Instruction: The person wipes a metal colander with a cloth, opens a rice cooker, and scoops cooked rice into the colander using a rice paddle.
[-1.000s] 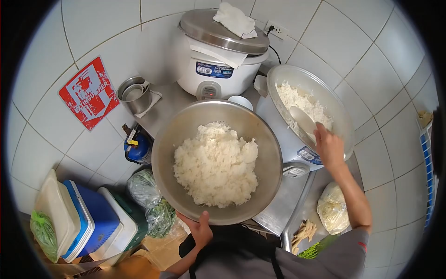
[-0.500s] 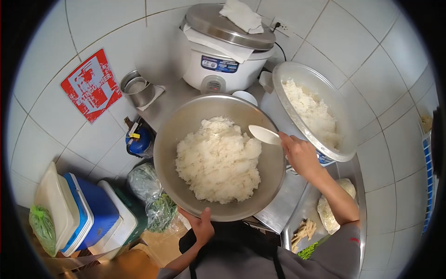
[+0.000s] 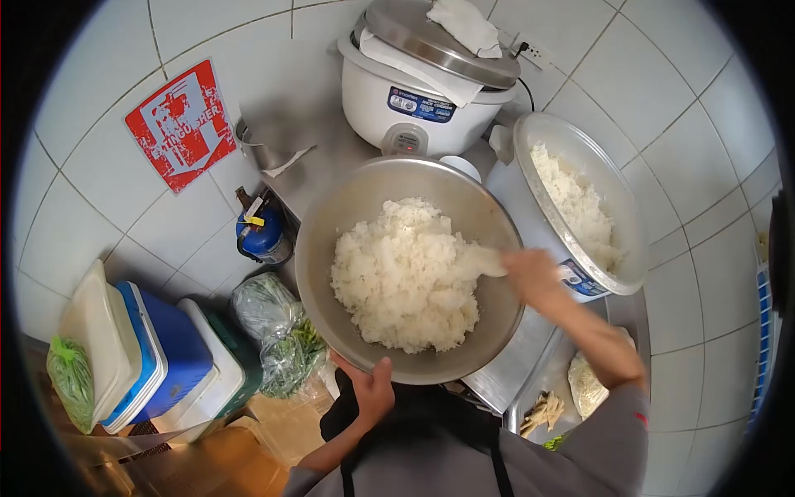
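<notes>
A wide steel bowl [image 3: 489, 331] with a heap of cooked white rice [image 3: 406, 277] in it is in front of me. My left hand [image 3: 370, 389] grips the near rim of this bowl, thumb on top. My right hand [image 3: 532, 272], slightly blurred, is closed round the handle of a white rice paddle [image 3: 480, 260]. The paddle's blade touches the right side of the heap, and its tip is hard to tell from the rice. Just right of my right hand stands a large white pot [image 3: 530, 178] that also contains rice.
A lidded rice cooker [image 3: 414, 95] with a folded cloth [image 3: 465, 26] on top stands behind the bowl. A metal container [image 3: 263, 149] is at the back left. Lower left are a blue gas canister [image 3: 265, 236], bagged greens [image 3: 277, 323] and a blue cooler [image 3: 170, 352].
The paddle has moved from above the bowl's right side down into the rice, and my right hand blurs with motion. The whole view has shifted slightly. My left hand still grips the rim.
</notes>
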Available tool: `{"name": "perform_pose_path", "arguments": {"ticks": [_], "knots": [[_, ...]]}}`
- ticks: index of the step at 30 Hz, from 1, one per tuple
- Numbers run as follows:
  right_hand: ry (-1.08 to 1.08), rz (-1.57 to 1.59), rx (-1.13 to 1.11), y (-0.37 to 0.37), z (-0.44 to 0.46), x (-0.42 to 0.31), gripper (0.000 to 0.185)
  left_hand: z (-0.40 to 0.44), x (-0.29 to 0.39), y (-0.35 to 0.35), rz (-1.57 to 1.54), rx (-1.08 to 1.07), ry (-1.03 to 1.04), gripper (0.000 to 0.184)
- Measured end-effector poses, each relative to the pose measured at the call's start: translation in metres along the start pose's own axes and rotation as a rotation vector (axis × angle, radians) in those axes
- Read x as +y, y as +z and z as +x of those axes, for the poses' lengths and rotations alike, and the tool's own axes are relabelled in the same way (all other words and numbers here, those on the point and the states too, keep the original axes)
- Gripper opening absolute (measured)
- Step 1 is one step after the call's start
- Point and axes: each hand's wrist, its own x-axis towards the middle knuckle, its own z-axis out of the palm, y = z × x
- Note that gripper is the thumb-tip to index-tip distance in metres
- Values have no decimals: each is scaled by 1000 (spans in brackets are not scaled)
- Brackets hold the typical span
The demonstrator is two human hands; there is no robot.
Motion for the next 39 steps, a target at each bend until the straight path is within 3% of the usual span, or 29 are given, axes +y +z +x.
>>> {"name": "perform_pose_path", "arguments": {"ticks": [1,4,7,10,13,16,19,24,27,29,32,35,39], "knots": [[-50,-67,269,58,22,-14,20,-1,0,0,-7,-1,-2,79],[-22,-92,99,44,39,-33,18,-2,-1,1,72,-18,18,79],[-90,-1,230,6,13,6,16,1,0,-3,95,-53,34,79],[-82,-19,269,-14,-1,0,15,-2,2,-1,44,-49,-2,78],[-137,-146,102,45,37,-33,16,-2,1,-5,85,-57,4,78],[-120,-45,160,45,32,-1,17,1,4,-8,107,-54,8,78],[-143,2,426,-24,1,14,17,6,4,-7,80,-57,-4,78],[-342,-102,290,3,66,-66,20,9,7,-6,105,-46,-6,76],[-338,-138,250,-24,59,-51,19,10,11,-11,161,-62,6,76],[-296,-35,395,-56,34,-19,17,11,9,-8,98,-69,1,76],[-117,-64,336,-67,32,-16,9,12,7,-8,98,-58,-9,76],[-294,-29,353,8,74,-53,13,10,0,-10,71,-41,3,76],[-287,-36,284,-27,43,-7,9,9,5,-11,137,-56,25,77]]}}
